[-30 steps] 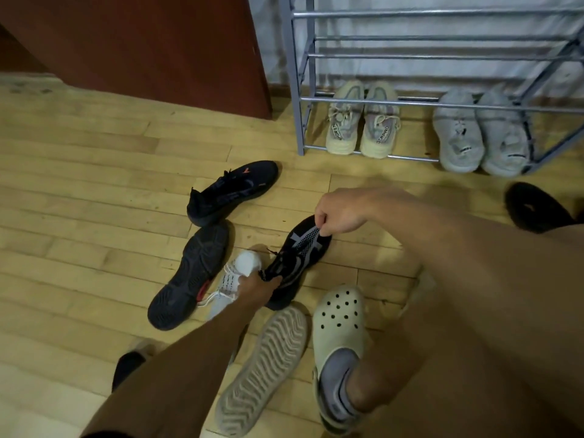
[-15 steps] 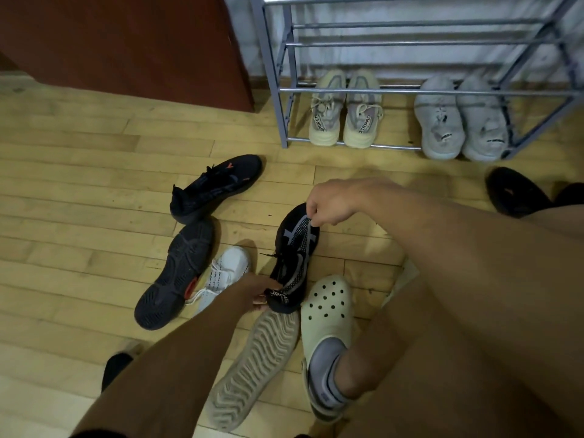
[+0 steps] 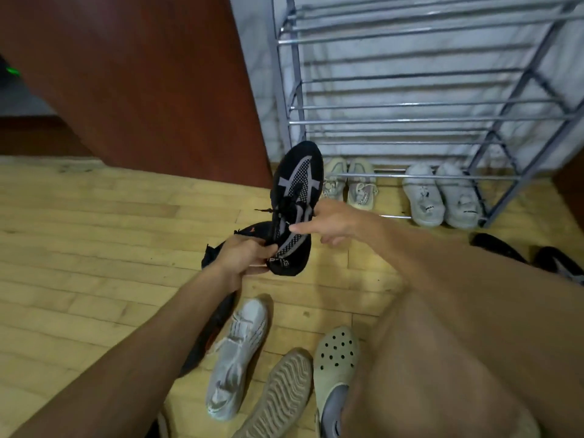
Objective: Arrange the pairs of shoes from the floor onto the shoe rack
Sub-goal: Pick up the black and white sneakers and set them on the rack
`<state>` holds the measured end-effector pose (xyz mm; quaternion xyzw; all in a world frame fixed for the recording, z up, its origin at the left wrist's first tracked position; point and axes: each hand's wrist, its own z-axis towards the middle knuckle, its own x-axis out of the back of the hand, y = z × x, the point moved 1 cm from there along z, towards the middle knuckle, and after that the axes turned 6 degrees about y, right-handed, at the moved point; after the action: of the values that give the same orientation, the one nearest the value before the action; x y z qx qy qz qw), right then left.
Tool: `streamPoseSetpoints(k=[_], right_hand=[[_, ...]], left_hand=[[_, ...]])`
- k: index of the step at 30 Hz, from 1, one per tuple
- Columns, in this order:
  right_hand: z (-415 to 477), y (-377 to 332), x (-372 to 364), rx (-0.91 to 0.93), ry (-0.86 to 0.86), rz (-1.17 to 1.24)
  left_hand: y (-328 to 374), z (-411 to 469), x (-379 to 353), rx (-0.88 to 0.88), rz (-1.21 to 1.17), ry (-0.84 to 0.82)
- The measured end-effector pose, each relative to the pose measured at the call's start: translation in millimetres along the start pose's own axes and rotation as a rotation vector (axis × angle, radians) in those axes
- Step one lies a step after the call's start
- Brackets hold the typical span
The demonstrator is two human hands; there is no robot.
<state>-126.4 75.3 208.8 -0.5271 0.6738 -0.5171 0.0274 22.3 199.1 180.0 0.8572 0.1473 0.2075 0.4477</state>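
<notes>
Lifting one black shoe with grey stripes [image 3: 297, 197] off the wooden floor [image 3: 94, 232], mid-view, toe toward twelve o'clock and in front of the shoe rack [image 3: 410, 121]. Grips its heel end in the left hand [image 3: 243, 257], fingers curled round the collar. Holds the right hand [image 3: 335, 222] at the shoe's three o'clock, fingers loosely stretched, forefinger pointing at the upper; seems to brush the side, though hard to confirm through the blur. Carries nothing in that hand. Reads as the pick-up step for a third pair, with a beige pair [image 3: 350, 181] and a grey pair [image 3: 442, 197] already parked at the rack's lowest level, at one and two o'clock. Suggests a mate among the two black shoes [image 3: 496, 248] at three o'clock, by the rack's foot. Calls next for taking that mate in the free right hand and setting both side by side on a bare tier above. Needs the soles laid level across the thin rails so neither slips between. Leaves a white sneaker [image 3: 237, 352] and an upturned shoe [image 3: 278, 396] near six o'clock, and another black shoe [image 3: 249, 230] behind the left hand, for later.
</notes>
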Motion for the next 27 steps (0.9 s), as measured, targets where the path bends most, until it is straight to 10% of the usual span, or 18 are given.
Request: streamPoseSetpoints(k=[14, 27], right_hand=[[-116, -23, 169, 0.293, 0.393, 0.405], [-205, 204, 251, 0.004, 0.674, 0.488]], left_hand=[[198, -94, -79, -0.563, 0.109, -0.054], [156, -98, -341, -0.315, 0.154, -0.332]])
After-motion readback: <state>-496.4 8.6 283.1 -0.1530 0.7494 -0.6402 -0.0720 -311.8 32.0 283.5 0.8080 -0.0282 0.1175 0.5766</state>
